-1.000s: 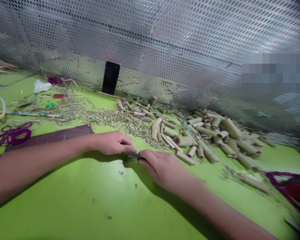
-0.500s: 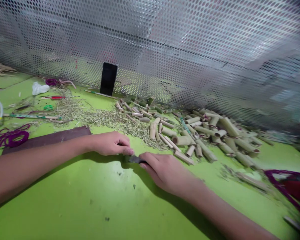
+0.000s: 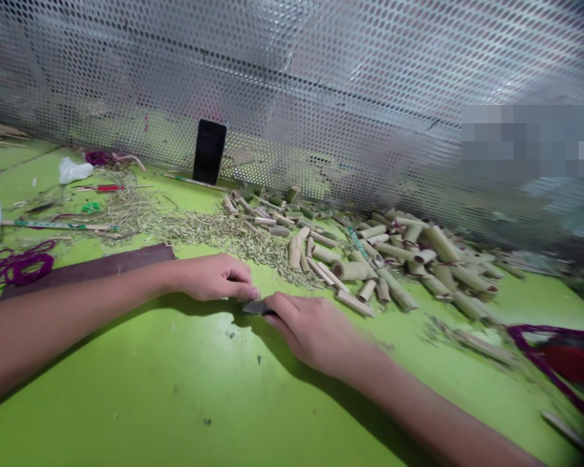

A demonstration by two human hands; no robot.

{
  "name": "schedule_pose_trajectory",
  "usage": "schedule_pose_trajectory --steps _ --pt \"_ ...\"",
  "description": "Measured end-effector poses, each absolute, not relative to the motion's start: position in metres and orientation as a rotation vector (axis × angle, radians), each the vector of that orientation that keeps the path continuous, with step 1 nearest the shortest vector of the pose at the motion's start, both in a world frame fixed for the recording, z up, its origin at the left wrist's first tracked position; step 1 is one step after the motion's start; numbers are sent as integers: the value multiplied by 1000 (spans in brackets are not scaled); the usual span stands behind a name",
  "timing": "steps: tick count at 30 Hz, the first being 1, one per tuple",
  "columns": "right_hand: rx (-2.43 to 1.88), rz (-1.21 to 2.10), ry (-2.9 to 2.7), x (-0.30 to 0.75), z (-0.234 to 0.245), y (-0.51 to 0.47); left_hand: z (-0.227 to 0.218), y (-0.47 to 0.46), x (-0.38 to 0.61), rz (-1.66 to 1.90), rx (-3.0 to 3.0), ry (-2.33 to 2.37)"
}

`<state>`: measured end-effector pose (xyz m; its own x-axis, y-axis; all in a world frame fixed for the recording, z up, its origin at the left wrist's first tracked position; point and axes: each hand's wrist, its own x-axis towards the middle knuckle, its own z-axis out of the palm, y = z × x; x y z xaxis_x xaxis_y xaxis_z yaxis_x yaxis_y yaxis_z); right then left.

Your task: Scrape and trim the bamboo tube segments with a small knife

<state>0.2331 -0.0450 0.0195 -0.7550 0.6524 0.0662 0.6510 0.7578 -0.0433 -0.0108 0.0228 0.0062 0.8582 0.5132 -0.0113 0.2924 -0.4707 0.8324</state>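
Observation:
My right hand (image 3: 314, 327) is wrapped round the handle of a small dark knife (image 3: 255, 308), its short blade pointing left. My left hand (image 3: 222, 277) is closed, thumb and fingertips pinched together just beside the blade. Whatever it holds, if anything, is too small or hidden to make out. Both hands are low over the green table (image 3: 175, 383), where a few tiny dark scraps lie. Beyond them is a spread of thin shavings (image 3: 207, 230).
Cut bamboo pieces (image 3: 353, 270) are heaped behind and to the right. A black phone (image 3: 209, 152) leans on the perforated metal screen (image 3: 282, 104). At left are a brown board (image 3: 107, 263), purple cord (image 3: 28, 268) and a red-handled tool (image 3: 109, 188). A red object (image 3: 571, 360) sits far right.
The right hand with the knife has moved slightly left, bringing the blade closer to the left fingertips. The left hand has hardly moved. The view has shifted a little.

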Motion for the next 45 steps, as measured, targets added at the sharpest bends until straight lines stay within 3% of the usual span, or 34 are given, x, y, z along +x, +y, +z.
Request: schedule_pose_trajectory --steps 10,27,45 --pt "-880 -87 -2848 245 18 -49 8 21 -18 312 2090 631" --pt "-957 -232 -2762 225 16 -47 -2 23 -10 307 2065 669" --pt "-1223 188 -2895 234 22 -49 6 21 -17 248 2088 644"
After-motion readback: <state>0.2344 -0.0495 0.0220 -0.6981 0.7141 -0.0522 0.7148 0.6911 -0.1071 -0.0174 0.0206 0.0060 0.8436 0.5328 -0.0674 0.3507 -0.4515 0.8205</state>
